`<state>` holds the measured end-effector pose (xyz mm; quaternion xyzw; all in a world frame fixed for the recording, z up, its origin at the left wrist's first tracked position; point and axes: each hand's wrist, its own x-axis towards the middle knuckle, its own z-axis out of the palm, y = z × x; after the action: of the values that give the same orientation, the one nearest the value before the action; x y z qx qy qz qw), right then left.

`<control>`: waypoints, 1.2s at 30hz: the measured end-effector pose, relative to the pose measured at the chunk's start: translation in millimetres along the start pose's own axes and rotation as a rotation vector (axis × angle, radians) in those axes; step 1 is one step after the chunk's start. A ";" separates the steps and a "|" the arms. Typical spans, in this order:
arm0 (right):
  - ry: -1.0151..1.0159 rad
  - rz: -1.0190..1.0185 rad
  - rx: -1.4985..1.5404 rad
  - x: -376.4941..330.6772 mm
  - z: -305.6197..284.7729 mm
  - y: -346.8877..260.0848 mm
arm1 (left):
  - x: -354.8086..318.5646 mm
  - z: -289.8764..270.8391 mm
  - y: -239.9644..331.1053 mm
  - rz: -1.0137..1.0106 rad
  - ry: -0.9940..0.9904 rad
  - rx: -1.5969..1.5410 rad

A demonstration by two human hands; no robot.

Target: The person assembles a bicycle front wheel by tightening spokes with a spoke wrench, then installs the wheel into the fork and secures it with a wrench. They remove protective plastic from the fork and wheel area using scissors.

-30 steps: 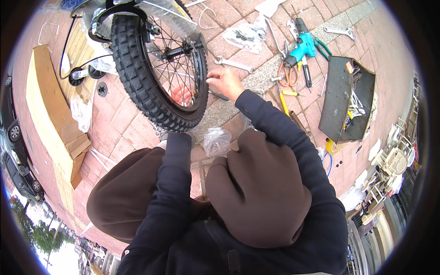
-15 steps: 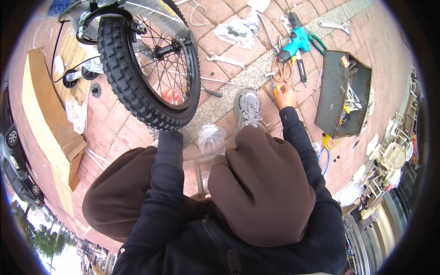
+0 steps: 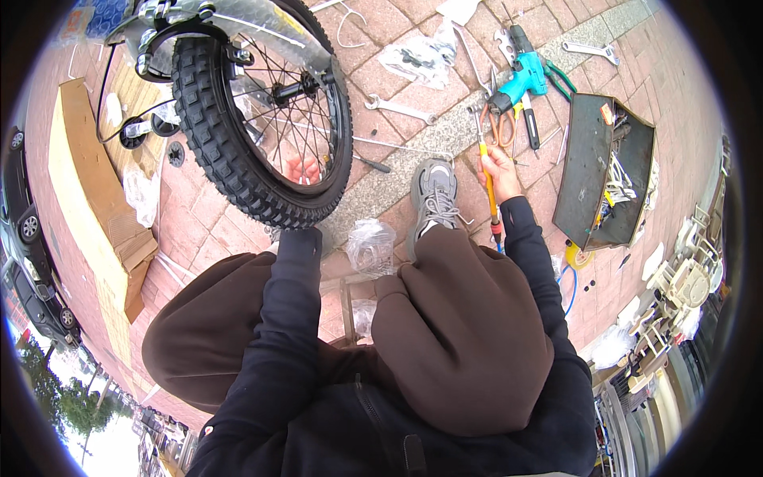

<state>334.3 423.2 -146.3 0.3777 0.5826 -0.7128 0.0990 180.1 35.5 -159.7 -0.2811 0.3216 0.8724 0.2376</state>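
Since the earlier frame, our right hand (image 3: 499, 168) has lifted a yellow-handled screwdriver (image 3: 487, 184), fingers closed around it. Our left hand (image 3: 302, 168) shows behind the bicycle wheel (image 3: 262, 111) spokes; its grip we cannot tell.

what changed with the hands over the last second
The right hand left the bike wheel, swung right to the tools on the paving and took hold of a yellow-handled tool. The left hand stayed hidden behind the tyre; wheel and tool tray stayed put.
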 end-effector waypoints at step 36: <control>-0.497 -0.686 -1.265 14.0 178.8 -152.3 | -37.3 26.4 -11.2 -0.484 -0.065 -0.257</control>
<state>160.4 311.4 -33.9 -0.1248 0.9254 -0.2982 0.1979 205.1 52.7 -123.7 -0.3493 0.1239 0.8326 0.4116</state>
